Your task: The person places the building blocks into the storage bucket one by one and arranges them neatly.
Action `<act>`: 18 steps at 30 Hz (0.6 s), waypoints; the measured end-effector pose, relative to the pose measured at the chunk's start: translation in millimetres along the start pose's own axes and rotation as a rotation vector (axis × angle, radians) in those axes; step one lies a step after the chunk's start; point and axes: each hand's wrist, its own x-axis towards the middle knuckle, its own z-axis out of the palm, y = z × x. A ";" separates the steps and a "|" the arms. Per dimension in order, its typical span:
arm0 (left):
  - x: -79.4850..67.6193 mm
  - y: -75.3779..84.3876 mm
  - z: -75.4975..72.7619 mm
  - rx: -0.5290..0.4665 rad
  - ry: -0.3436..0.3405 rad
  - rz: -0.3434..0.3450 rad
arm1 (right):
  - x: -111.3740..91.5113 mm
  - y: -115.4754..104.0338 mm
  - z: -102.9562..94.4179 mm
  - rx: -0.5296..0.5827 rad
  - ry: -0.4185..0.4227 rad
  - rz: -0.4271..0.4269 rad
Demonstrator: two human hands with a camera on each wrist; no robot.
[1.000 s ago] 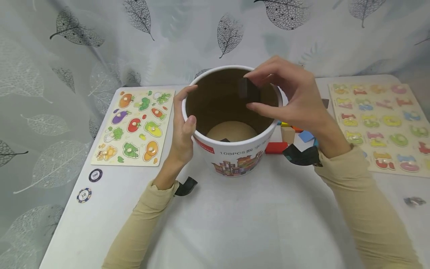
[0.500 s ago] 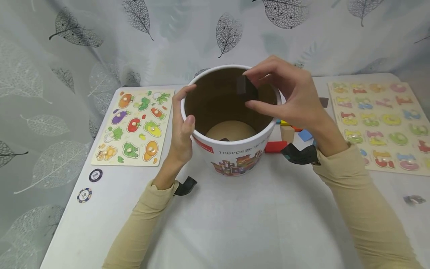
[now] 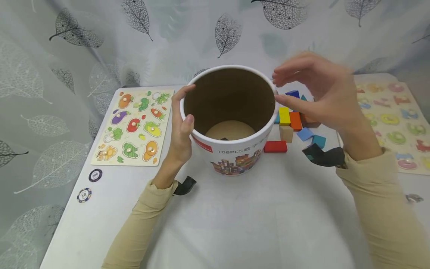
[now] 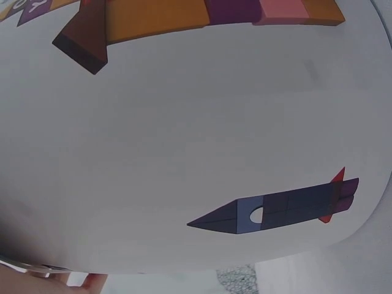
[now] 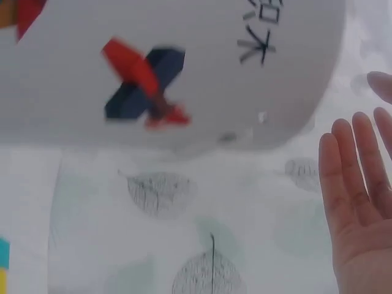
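Observation:
A large white bucket with a printed block-town picture and "108PCS" stands upright on the table. My left hand holds its left side, thumb and a fingertip over the rim. Inside, the pale floor shows, and a small dark corner of something peeks above the near rim. Just right of the bucket, my right hand is raised with nothing in it, thumb and fingers apart. In the right wrist view its fingers are straight beside the bucket wall. The left wrist view shows mostly printed bucket wall.
Several coloured wooden blocks lie right of the bucket, among them a red block, a yellow block and a teal block. A vegetable puzzle board lies left, a number puzzle board right. Two poker chips sit front left.
My right hand has let go of a dark block it pinched over the bucket's opening and has moved right, out past the rim. The left hand stays on the bucket.

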 end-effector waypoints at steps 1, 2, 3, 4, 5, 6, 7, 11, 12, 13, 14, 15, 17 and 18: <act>-0.2 0.1 0.2 0.003 0.001 -0.001 | -4.5 -0.1 -5.8 -0.004 0.005 0.008; -0.3 0.2 0.4 0.003 0.003 -0.001 | -9.8 0.2 -11.6 -0.023 0.004 0.019; -0.4 0.5 0.6 0.005 0.004 -0.001 | -15.7 1.1 -16.9 -0.041 0.004 0.038; -0.1 0.6 0.9 0.007 0.006 -0.001 | -22.2 2.2 -21.8 -0.086 -0.001 0.067; -0.1 0.8 1.0 0.006 0.008 -0.002 | -29.1 4.4 -25.9 -0.139 -0.014 0.093; -0.1 1.0 1.2 0.006 0.010 -0.002 | -36.7 7.0 -28.9 -0.187 -0.040 0.124; -0.2 1.1 1.0 0.008 0.012 -0.003 | -44.5 10.6 -30.9 -0.246 -0.075 0.159; -0.6 1.2 0.8 0.011 0.026 -0.005 | -74.1 30.3 -28.0 -0.436 -0.269 0.289; -0.6 1.3 0.7 0.012 0.029 -0.005 | -79.9 35.6 -25.3 -0.451 -0.314 0.324; -0.5 1.3 0.8 0.011 0.030 -0.006 | -84.9 40.7 -22.3 -0.471 -0.350 0.361; -0.4 1.3 0.9 0.009 0.030 -0.006 | -89.3 45.6 -19.0 -0.485 -0.381 0.392; -0.4 1.3 1.1 0.008 0.029 -0.007 | -92.9 50.0 -15.7 -0.498 -0.411 0.420; -0.2 1.2 1.7 0.001 0.025 -0.009 | -97.9 57.4 -8.9 -0.525 -0.467 0.462; -0.2 1.2 2.2 0.000 0.023 -0.010 | -99.8 60.5 -5.6 -0.541 -0.494 0.477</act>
